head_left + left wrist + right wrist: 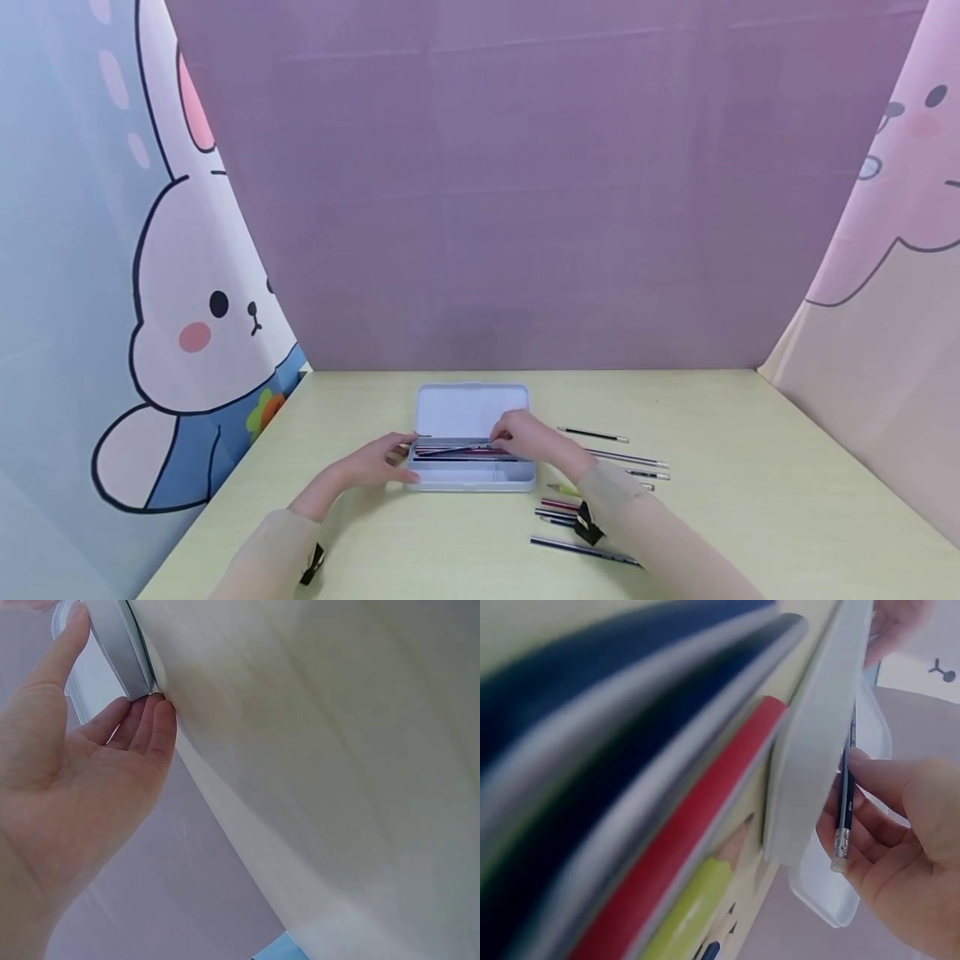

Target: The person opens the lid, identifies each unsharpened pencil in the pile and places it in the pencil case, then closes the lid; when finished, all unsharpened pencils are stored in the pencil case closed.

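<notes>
A white pencil case (450, 487) stands on the table with its lid (471, 408) raised at the back. Several dark and red pencils lie in its rear compartment. My left hand (372, 463) holds the case's left end, thumb at the front corner and fingers at the rear; the left wrist view shows the fingertips (161, 712) against its edge. Over the right part of the case, my right hand (525, 435) pinches a dark pencil (845, 802) near its white eraser end. The pencil slants over the rear compartment; whether its far end touches the others I cannot tell.
Right of the case lie several loose pencils: a black one (592, 434), a striped one (628, 457), a yellow-green one (566, 490), a red one (560, 504) and a dark blue one (581, 548) near the front. My right forearm covers some. A purple curtain (480, 208) hangs behind the table.
</notes>
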`<state>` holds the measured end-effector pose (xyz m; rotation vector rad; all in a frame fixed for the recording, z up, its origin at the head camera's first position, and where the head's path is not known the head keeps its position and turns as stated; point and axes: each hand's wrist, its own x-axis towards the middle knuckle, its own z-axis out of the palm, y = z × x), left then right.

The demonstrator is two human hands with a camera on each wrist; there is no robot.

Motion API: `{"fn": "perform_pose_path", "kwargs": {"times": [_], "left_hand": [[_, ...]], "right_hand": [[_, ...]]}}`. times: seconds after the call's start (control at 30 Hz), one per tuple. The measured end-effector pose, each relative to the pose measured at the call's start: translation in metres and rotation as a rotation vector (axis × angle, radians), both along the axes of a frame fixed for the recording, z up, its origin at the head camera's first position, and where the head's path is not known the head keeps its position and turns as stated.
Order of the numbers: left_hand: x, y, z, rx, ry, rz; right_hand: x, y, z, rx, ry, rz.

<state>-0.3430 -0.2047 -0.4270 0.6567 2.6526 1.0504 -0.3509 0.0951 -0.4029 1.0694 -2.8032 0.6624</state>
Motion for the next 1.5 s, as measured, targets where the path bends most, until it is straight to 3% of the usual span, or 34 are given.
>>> {"fn": "perform_pose_path", "kwargs": {"times": [0.2, 0.57, 0.77, 1.1, 1.5], "left_hand": [[-0.0005, 0.0008, -0.0001, 0.008, 0.004, -0.017], [0.0016, 0.0028, 0.0018, -0.011, 0.001, 0.015], [0.0013, 0.0029, 0.0020, -0.005, 0.006, 0.002], [0.0006, 0.0026, 0.0006, -0.006, 0.006, 0.005], [0.0021, 0.0039, 0.0025, -0.011, -0.009, 0.034]], "right_hand": [[0.0001, -0.0041, -0.0032, 0.001, 0.001, 0.030], [-0.0004, -0.0067, -0.0044, 0.018, -0.073, -0.023], [-0.0003, -0.0064, -0.0035, 0.014, -0.093, -0.037], [0.0018, -0.0030, -0.0028, -0.015, -0.105, 0.007], [0.0020, 0.0031, -0.0013, 0.020, -0.121, -0.041]]}}
